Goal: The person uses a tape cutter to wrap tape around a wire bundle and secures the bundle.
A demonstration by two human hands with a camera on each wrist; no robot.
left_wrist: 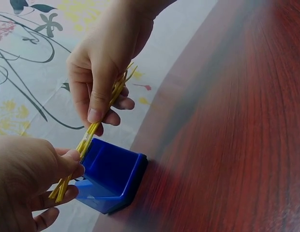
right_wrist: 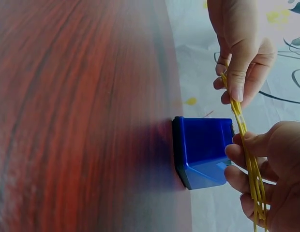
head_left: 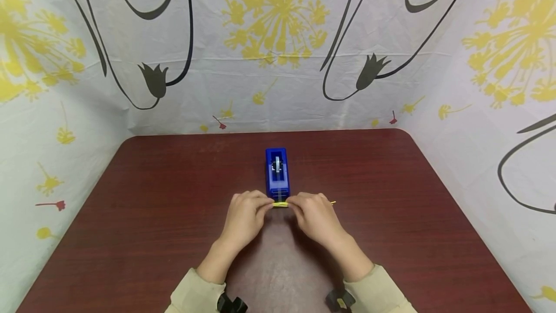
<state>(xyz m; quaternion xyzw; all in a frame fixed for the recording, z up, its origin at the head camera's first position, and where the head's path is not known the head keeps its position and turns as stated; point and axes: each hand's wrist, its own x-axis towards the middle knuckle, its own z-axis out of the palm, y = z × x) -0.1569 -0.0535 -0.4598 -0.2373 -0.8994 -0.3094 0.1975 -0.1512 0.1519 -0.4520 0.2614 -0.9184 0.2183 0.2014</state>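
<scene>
A bundle of thin yellow strands (head_left: 280, 204) spans the gap between both hands, right at the near, toothed end of a blue tape dispenser (head_left: 277, 177). My left hand (head_left: 246, 215) pinches the bundle's left part between thumb and fingers. On the right part, my right hand (head_left: 316, 217) pinches it the same way, and strand ends stick out past the fingers. Between the thumbs, the left wrist view shows a pale shiny patch on the bundle (left_wrist: 85, 138), which looks like clear tape. A tape roll (head_left: 277, 164) sits in the dispenser.
The dispenser stands on a dark red-brown wooden table (head_left: 182, 177). A white cloth (head_left: 278, 95) with yellow and grey flower prints hangs behind the table and along both sides. Dark wrist devices (head_left: 231, 303) are strapped at both sleeves.
</scene>
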